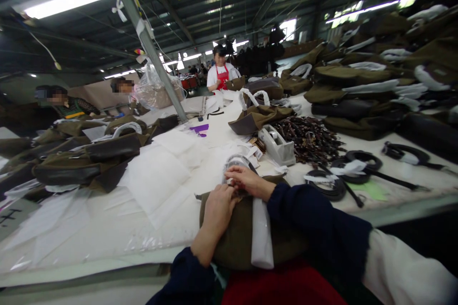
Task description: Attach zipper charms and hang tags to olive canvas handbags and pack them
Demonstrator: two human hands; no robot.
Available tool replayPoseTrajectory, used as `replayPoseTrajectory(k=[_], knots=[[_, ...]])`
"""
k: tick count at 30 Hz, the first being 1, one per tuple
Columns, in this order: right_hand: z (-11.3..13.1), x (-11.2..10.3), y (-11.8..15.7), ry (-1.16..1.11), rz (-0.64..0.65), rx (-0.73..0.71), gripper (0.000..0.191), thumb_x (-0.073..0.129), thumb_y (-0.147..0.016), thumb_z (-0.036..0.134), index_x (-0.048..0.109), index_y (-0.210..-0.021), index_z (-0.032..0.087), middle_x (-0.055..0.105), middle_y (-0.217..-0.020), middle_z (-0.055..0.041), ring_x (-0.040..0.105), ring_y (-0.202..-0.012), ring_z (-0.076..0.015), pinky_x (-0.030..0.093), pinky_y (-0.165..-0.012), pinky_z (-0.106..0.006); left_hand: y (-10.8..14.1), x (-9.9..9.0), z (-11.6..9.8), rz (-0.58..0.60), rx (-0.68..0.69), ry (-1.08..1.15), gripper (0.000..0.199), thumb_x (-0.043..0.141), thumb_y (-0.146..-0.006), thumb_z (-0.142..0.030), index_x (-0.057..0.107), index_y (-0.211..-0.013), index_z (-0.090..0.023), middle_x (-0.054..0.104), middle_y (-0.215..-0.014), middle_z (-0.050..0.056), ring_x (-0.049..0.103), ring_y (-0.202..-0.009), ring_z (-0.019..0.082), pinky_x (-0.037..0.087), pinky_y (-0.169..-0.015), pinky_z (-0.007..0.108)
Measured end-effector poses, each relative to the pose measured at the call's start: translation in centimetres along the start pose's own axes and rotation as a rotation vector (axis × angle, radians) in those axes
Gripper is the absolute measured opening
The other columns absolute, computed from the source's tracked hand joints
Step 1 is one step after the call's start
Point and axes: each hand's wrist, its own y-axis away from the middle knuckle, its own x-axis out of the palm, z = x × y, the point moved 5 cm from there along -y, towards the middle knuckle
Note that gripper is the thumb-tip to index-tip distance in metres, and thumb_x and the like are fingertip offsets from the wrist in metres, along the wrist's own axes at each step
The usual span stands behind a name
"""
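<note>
An olive-green handbag [236, 238] rests against my front at the table edge, its handle [238, 159] wrapped in white. A strip of white wrapping [262, 233] hangs down its near side. My left hand [218, 207] is closed over the bag's top edge, fingers curled inward. Just beyond it, my right hand [248, 182] has its fingers bent together in a pinch beside the handle's base. The fingertips of both hands nearly meet, and whatever small part sits between the right fingers is hidden.
White sheets [157, 176] lie to the left, near stacked bags [89, 162]. A tape dispenser [277, 145], a heap of dark straps [307, 135] and coiled black straps [325, 184] lie right. More bags [358, 80] are piled behind. A person in a red apron [222, 77] stands across the table.
</note>
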Motion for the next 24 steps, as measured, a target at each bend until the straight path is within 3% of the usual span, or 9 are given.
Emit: replayPoseTrajectory(k=[5, 10, 16, 21, 24], knots=[[0.0, -0.5, -0.2, -0.049, -0.063, -0.006, 0.047, 0.085, -0.061, 0.047, 0.057, -0.083, 0.015, 0.06, -0.078, 0.0, 0.049, -0.056, -0.0055, 0.031, -0.044, -0.016, -1.9, 1.1, 0.1, 0.062, 0.05, -0.031, 0.011, 0.062, -0.086, -0.016, 0.069, -0.094, -0.017, 0.068, -0.104, 0.012, 0.061, -0.102, 0.029, 0.048, -0.086, 0.039], [-0.2, -0.6, -0.1, -0.062, -0.083, 0.014, 0.043, 0.086, -0.06, 0.042, 0.057, -0.077, 0.015, 0.061, -0.074, -0.0002, 0.043, -0.05, -0.0044, 0.03, -0.044, -0.017, -3.0, 2.3, -0.4, 0.125, 0.074, 0.016, 0.025, 0.046, -0.088, -0.005, 0.07, -0.09, -0.012, 0.069, -0.1, 0.016, 0.065, -0.095, 0.028, 0.051, -0.085, 0.039], [-0.5, -0.6, -0.2, -0.067, -0.084, 0.014, 0.04, 0.086, -0.06, 0.039, 0.058, -0.076, 0.014, 0.061, -0.074, -0.0011, 0.049, -0.054, -0.0066, 0.033, -0.046, -0.018, -3.6, 2.3, -0.7, 0.096, 0.059, 0.198, 0.029, 0.045, -0.081, 0.001, 0.068, -0.091, -0.012, 0.069, -0.102, 0.018, 0.064, -0.101, 0.028, 0.049, -0.092, 0.041], [-0.1, -0.3, 0.2, -0.1, -0.044, -0.031, 0.049, 0.084, -0.061, 0.048, 0.055, -0.083, 0.015, 0.063, -0.083, -0.0016, 0.048, -0.053, -0.0049, 0.035, -0.046, -0.017, -2.0, 0.7, 1.8, -0.014, -0.059, 0.45, 0.01, 0.056, -0.08, -0.016, 0.065, -0.083, -0.019, 0.068, -0.087, 0.007, 0.064, -0.084, 0.022, 0.05, -0.08, 0.034], [0.4, 0.3, 0.8, -0.093, 0.035, -0.072, 0.048, 0.08, -0.067, 0.052, 0.053, -0.086, 0.016, 0.067, -0.097, -0.0048, 0.048, -0.055, -0.0037, 0.039, -0.049, -0.017, -0.1, 0.1, 4.7, -0.082, -0.227, 0.648, 0.02, 0.054, -0.084, -0.036, 0.062, -0.081, -0.018, 0.062, -0.068, 0.001, 0.058, -0.061, 0.017, 0.046, -0.058, 0.027]])
